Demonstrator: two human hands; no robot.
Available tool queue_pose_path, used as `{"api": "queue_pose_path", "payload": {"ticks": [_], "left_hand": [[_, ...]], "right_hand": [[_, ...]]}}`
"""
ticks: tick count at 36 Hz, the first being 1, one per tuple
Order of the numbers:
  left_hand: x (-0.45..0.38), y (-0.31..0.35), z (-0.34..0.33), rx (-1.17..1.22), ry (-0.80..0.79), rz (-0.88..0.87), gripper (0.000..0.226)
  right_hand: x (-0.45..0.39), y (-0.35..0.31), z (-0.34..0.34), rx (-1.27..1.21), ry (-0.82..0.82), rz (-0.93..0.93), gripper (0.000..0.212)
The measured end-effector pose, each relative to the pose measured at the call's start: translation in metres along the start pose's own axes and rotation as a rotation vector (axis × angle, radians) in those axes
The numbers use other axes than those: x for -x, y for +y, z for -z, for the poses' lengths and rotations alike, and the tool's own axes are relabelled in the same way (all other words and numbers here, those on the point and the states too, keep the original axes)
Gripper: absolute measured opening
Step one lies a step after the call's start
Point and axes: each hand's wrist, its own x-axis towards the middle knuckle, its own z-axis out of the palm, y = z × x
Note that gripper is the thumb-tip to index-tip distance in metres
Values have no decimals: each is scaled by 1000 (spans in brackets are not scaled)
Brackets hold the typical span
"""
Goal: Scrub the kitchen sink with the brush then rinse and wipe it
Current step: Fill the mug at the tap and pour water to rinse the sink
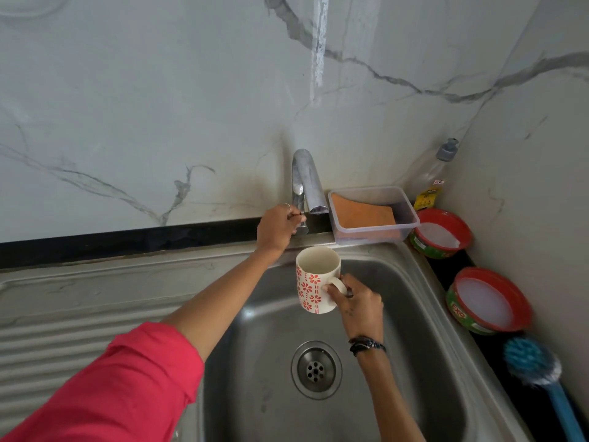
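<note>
A steel sink [424, 317] fills the lower middle, its drain [316, 370] at the bottom. My right hand [358, 306] holds a white mug with red flowers [314, 282] by its handle, upright over the basin below the chrome tap's spout [310, 183]. My left hand [277, 228] grips the tap's handle at its base. No water shows at the spout. A blue scrubbing brush [532, 362] lies on the dark ledge at the right, bristles up. An orange cloth [363, 213] sits in a clear plastic box [411, 215] behind the sink.
Two round red-rimmed tubs of white cleaning paste [441, 234] [487, 301] stand on the right ledge. A clear bottle [433, 173] leans in the corner. A ribbed steel draining board [63, 330] extends left. Marble wall rises behind and to the right.
</note>
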Motion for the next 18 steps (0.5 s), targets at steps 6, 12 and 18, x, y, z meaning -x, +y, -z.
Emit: {"api": "queue_pose_path", "payload": {"ticks": [6,12,18], "left_hand": [[70,-56,-26,-108,-146,-30,31],[118,-132,-16,-784,-613,-200,38],[111,-149,18,-1125,-726,-287,45]], "right_hand": [[14,17,11,285,-233,26,26],[6,21,19,629,-470,23,34],[-13,-13,-7,919,-486,195,34]]}}
